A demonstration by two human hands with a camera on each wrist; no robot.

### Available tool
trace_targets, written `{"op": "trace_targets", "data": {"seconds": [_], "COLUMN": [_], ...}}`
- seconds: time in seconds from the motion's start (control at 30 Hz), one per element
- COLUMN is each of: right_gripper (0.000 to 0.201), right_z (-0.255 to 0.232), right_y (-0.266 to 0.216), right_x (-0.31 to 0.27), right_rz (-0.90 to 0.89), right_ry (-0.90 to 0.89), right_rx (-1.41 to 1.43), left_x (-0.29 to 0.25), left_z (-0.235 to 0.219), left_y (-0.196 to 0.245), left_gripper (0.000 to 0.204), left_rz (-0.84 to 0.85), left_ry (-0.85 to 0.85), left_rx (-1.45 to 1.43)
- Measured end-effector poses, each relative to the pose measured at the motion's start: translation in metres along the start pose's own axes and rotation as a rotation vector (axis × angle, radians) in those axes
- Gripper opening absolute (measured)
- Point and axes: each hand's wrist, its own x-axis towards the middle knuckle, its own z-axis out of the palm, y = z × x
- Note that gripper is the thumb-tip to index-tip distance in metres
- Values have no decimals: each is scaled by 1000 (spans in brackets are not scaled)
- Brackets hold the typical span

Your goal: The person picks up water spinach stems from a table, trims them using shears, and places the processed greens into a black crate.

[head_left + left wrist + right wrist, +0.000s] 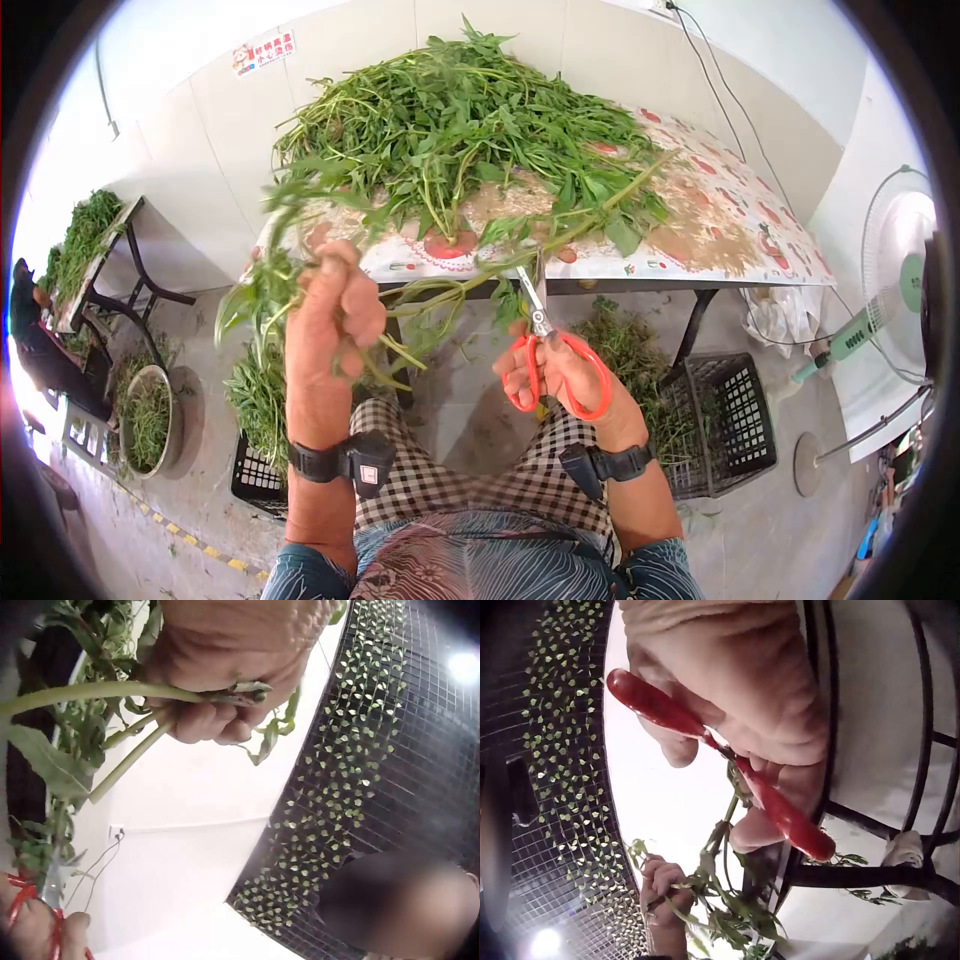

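Observation:
In the head view my left hand (pixel 335 310) grips several leafy green stems, with cut stem ends sticking out below the fingers. A long thick stem (pixel 625 195) runs from near that hand rightward over the table edge. My right hand (pixel 580 375) holds red-handled scissors (pixel 532 300), fingers through the loops, blades pointing up and slightly parted beside the long stem. The left wrist view shows the fingers (pixel 206 724) curled round the stems (pixel 131 761). In the right wrist view the red handles (pixel 784 817) are spread in the hand, and greens hang beyond them.
A large heap of greens (pixel 450 130) lies on the patterned table (pixel 740 200). Black crates stand on the floor at right (pixel 745 420) and left (pixel 255 480), the left one holding greens. A basin (pixel 165 455) is at far left; a fan (pixel 905 275) is at right.

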Motion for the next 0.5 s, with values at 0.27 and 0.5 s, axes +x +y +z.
{"op": "trace_targets", "data": {"seconds": [0.27,0.5], "right_gripper": [54,50], "right_z": [-1,8], "right_y": [-6,-3], "right_x": [0,3], "right_rz": [-77,6], "right_ry": [63,-22], "right_rx": [-25,-128], "left_x": [-4,-5], "left_z": [6,6], "left_y": [0,-4], "left_gripper": [16,20], "left_rz": [18,14], "left_ry": [20,-53], "left_rx": [111,143]}}
